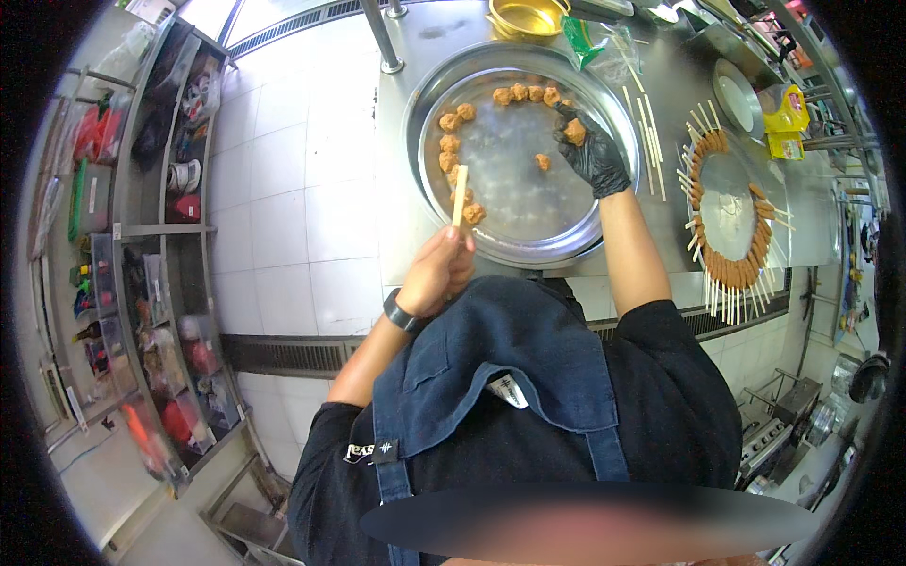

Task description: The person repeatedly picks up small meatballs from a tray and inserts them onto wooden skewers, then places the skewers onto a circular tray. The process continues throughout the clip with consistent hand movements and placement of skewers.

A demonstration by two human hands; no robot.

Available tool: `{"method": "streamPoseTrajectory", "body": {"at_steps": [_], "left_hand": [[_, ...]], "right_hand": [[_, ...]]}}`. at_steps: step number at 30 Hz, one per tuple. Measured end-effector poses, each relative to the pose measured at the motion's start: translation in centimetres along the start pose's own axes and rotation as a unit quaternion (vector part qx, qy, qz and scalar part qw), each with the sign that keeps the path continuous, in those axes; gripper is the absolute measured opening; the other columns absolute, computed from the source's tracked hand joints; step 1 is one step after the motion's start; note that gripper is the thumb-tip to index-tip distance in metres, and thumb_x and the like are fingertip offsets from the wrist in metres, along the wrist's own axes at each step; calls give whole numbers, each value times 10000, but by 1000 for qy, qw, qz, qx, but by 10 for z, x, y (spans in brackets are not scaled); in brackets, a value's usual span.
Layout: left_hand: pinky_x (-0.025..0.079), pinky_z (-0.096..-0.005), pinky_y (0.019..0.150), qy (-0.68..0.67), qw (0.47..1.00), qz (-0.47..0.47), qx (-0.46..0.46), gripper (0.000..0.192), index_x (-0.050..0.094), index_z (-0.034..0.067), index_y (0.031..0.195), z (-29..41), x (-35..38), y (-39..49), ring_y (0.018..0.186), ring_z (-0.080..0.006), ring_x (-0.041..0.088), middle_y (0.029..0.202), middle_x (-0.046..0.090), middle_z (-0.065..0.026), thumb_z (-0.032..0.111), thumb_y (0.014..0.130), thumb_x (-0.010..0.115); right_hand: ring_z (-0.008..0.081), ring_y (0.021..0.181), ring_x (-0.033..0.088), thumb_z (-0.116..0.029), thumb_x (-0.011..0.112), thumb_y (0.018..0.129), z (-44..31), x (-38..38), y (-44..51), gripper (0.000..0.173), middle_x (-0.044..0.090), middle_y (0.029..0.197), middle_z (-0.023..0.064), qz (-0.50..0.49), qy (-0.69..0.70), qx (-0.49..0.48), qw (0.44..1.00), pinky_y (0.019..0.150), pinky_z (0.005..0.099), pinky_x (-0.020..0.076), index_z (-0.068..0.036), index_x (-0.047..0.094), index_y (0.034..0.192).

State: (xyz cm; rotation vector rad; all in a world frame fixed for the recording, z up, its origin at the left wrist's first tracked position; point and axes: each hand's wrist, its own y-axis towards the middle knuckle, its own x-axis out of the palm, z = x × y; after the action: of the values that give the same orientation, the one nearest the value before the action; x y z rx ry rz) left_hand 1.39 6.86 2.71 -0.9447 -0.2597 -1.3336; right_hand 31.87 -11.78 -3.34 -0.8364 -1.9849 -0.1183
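My left hand (442, 265), bare and with a dark band at the wrist, grips a flat wooden stick (461, 194) that points up over the near left of a wide metal basin (509, 244). In a black glove, my right hand (594, 156) holds a ball of brown minced mixture (575, 132) over the basin's right side. More balls (449, 143) line the left wall inside, some partly behind the stick. Another row of balls (526, 93) sits along the far side. One smaller lump (543, 162) lies alone near the middle.
Loose wooden sticks (649, 138) lie right of the basin. Beyond them, a round tray (729, 205) carries many skewered brown pieces, their sticks overhanging its rim. A gold-coloured bowl (527, 18) and a green packet (582, 42) stand behind. Shelves (163, 226) line the left side.
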Motion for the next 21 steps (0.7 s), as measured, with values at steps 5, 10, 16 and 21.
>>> {"method": "streamPoseTrajectory", "body": {"at_steps": [5,10,16,21], "left_hand": [[188,-220,423,54,998,-22,7,315,470,113,908,1,20,29,486,-52,237,613,274,67,370,1024,330],[210,-213,415,136,988,-51,44,314,473,98,885,-10,46,62,473,-43,256,605,298,66,346,1028,343],[280,-218,438,316,941,-10,120,323,497,63,857,-45,77,98,488,-49,335,608,372,46,293,1031,352],[447,-393,684,474,865,54,153,329,529,3,879,-61,109,116,693,-312,556,704,545,-167,264,1010,376]], "right_hand": [[285,981,587,-176,442,982,32,44,-15,359,587,1102,150,-22,50,-84,995,873,416,509,49,491,1257],[245,1022,584,-249,432,982,46,74,-45,412,544,1259,180,-15,-71,-96,993,925,401,474,70,516,1230],[261,973,606,-276,442,965,39,71,-76,448,576,1165,159,31,-128,-169,977,906,416,485,76,499,1238],[201,936,601,-284,396,994,24,50,-97,422,571,1011,83,45,-103,-227,967,873,371,515,23,482,1270]]}}
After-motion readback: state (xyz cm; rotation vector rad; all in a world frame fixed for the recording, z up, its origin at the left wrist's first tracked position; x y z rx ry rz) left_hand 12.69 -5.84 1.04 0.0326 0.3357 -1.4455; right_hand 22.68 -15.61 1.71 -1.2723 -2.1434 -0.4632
